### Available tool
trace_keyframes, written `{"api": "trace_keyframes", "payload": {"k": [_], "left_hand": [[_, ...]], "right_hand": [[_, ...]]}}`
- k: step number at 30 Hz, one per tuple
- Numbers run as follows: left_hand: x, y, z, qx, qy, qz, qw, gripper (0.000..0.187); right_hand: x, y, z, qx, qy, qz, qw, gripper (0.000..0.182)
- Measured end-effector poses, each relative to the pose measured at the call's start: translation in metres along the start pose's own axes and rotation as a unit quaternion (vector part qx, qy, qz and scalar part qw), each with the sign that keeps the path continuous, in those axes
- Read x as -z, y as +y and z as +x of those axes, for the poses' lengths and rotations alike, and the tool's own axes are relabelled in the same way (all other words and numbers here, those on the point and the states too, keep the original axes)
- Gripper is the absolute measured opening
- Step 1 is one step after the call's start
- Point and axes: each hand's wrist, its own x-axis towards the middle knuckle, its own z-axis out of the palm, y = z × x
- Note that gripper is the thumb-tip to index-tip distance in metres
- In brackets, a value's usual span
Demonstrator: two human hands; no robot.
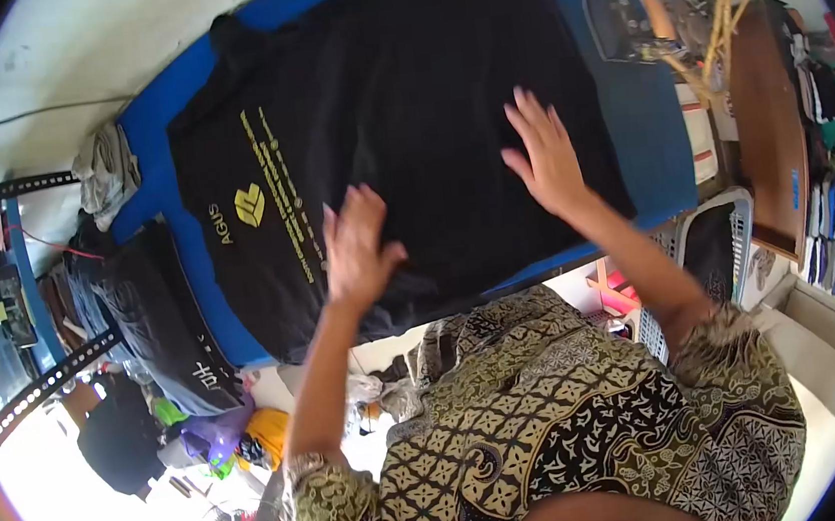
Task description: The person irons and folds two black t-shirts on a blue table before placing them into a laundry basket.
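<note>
1. Blue counter (642, 118): the black garment (442, 97) lies spread across it, far edge cut off.
2. Right hand (549, 159): open, palm down on the garment.
3. Left hand (356, 251): open likewise, nearer the yellow print (249, 206).
4. Print: "AGUS" reads clearly; longer lines are too small.
</note>
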Motion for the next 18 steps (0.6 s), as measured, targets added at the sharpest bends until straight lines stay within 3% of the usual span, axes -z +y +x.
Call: {"api": "trace_keyframes", "payload": {"k": [1, 2, 6, 7, 9, 11, 12, 15, 18], "left_hand": [[-0.019, 0.003, -0.024, -0.064, -0.021, 0.007, 0.998, 0.078], [-0.022, 0.018, -0.043, -0.044, -0.033, 0.049, 0.997, 0.083], [-0.033, 0.038, -0.090, 0.003, 0.012, -0.020, 1.000, 0.085], [-0.038, 0.040, -0.095, -0.002, 0.029, -0.028, 0.999, 0.084], [-0.053, 0.038, -0.110, 0.008, 0.094, -0.014, 0.995, 0.061], [-0.051, 0.042, -0.118, 0.052, 0.149, 0.004, 0.988, 0.035], [-0.053, 0.039, -0.125, 0.071, 0.138, 0.025, 0.988, 0.031], [-0.048, 0.039, -0.136, 0.098, 0.145, 0.070, 0.982, 0.025], [-0.045, 0.026, -0.149, 0.131, 0.127, 0.109, 0.977, 0.022]], "right_hand": [[0.006, 0.011, -0.032, -0.052, -0.029, -0.059, 0.997, 0.057], [0.013, 0.026, -0.063, -0.106, -0.062, -0.112, 0.986, 0.056], [0.034, 0.057, -0.107, -0.120, -0.031, -0.146, 0.981, 0.062], [0.048, 0.054, -0.110, -0.056, -0.064, -0.129, 0.988, 0.065], [0.074, 0.052, -0.117, 0.067, -0.127, -0.079, 0.986, 0.064], [0.081, 0.074, -0.131, 0.058, -0.153, 0.009, 0.987, 0.056], [0.084, 0.082, -0.135, 0.068, -0.132, 0.027, 0.989, 0.044], [0.086, 0.103, -0.139, 0.112, -0.192, -0.004, 0.975, 0.017], [0.088, 0.116, -0.137, 0.122, -0.193, 0.012, 0.973, 0.014]]}}
